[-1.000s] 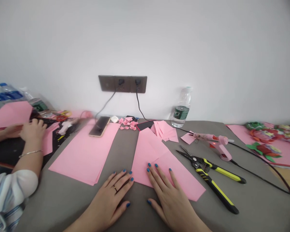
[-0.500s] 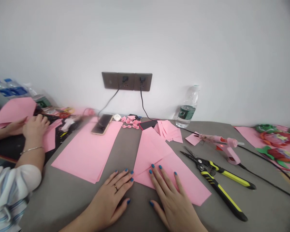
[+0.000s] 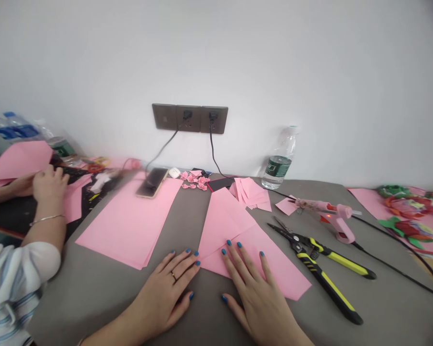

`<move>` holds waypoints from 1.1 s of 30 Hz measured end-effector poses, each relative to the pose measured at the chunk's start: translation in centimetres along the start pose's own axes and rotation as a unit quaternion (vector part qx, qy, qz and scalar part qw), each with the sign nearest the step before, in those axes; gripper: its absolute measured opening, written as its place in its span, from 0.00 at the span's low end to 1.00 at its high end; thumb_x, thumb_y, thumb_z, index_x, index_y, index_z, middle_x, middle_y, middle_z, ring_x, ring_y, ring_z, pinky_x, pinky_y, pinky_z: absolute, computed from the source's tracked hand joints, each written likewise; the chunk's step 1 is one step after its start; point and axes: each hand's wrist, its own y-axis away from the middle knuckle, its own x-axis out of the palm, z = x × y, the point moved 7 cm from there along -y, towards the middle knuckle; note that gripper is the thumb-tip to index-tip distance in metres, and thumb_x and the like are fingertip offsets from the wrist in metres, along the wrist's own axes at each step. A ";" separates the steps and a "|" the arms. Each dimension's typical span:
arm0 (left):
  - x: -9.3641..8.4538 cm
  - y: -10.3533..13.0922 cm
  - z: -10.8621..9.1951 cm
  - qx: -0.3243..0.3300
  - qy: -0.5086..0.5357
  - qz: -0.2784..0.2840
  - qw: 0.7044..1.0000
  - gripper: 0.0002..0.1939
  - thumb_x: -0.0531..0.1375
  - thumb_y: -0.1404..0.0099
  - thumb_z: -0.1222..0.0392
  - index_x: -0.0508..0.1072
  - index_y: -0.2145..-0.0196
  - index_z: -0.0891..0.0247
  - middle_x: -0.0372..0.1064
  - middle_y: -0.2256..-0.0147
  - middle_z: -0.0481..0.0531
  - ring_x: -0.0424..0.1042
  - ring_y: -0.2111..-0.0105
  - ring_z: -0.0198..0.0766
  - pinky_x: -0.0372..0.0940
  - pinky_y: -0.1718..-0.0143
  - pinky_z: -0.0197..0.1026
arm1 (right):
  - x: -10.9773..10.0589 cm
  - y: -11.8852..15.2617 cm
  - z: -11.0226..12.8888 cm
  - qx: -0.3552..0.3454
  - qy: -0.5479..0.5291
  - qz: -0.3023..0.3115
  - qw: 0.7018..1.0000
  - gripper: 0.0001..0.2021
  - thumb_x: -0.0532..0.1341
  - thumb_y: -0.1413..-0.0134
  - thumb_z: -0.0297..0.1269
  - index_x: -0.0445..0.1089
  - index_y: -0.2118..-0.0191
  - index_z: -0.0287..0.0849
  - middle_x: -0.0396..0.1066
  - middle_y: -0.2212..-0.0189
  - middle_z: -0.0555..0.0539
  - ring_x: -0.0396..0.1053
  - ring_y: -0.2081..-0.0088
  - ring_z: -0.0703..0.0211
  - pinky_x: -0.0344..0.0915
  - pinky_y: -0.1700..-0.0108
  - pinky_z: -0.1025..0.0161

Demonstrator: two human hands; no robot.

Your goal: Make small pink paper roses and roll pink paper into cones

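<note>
No big change: blue-nailed R hand point(image 3: 257, 287) flat on folded pink paper sheet point(image 3: 252, 237), L hand point(image 3: 166, 290) by its corner, neither gripping; folding prob. paused.

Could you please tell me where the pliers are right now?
In the head view, the pliers lie on the right, between the folded pink paper and the pink glue gun.

the right fingers point(image 3: 232, 270) hide part of the pink sheet point(image 3: 233, 223); the view's left edge crops a striped sleeve point(image 3: 19, 283).
</note>
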 end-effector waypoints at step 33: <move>1.1 -2.7 -1.8 0.040 -0.078 -0.058 0.994 0.31 0.52 0.28 0.51 0.54 0.33 0.67 0.58 0.35 0.61 0.54 0.36 0.51 0.54 0.38 0.53 | 1.0 -0.6 -0.7 0.014 -0.111 0.134 0.985 0.36 0.57 0.38 0.47 0.48 0.30 0.34 0.43 0.30 0.37 0.45 0.31 0.35 0.45 0.37 0.32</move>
